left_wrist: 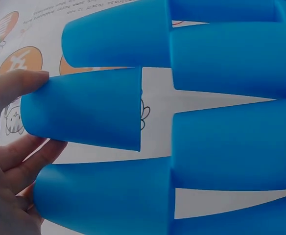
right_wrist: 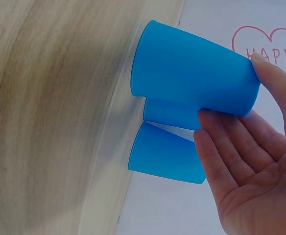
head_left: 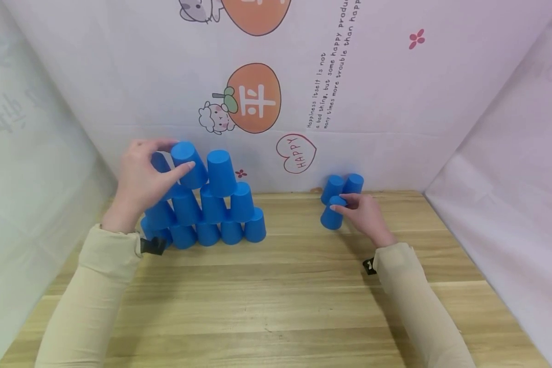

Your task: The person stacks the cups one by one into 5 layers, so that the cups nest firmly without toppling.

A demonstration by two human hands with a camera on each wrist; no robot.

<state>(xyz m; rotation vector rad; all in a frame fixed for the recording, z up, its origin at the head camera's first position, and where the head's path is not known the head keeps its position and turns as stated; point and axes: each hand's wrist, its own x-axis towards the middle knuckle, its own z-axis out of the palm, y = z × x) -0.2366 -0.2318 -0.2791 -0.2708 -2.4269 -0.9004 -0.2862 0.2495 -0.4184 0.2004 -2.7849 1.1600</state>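
Note:
On the left stands a stack of upside-down blue cups [head_left: 208, 233] in rows, narrowing upward. My left hand [head_left: 140, 176] pinches one blue cup [head_left: 190, 168] between thumb and fingers, its closed end up. In the left wrist view that held cup [left_wrist: 84, 110] sits between two upper-row cups, its rim apart from the row below. At the right, my right hand [head_left: 364, 214] grips another upside-down blue cup [head_left: 332, 217] by its upper part. Two more blue cups [right_wrist: 167, 154] stand just behind it. Whether the right cup touches the table, I cannot tell.
The wooden table [head_left: 267, 306] spreads in front of both groups of cups. A white printed sheet [head_left: 372, 102] rises directly behind them. Pale sheets also hang at the left side [head_left: 27, 153] and right side [head_left: 510, 179].

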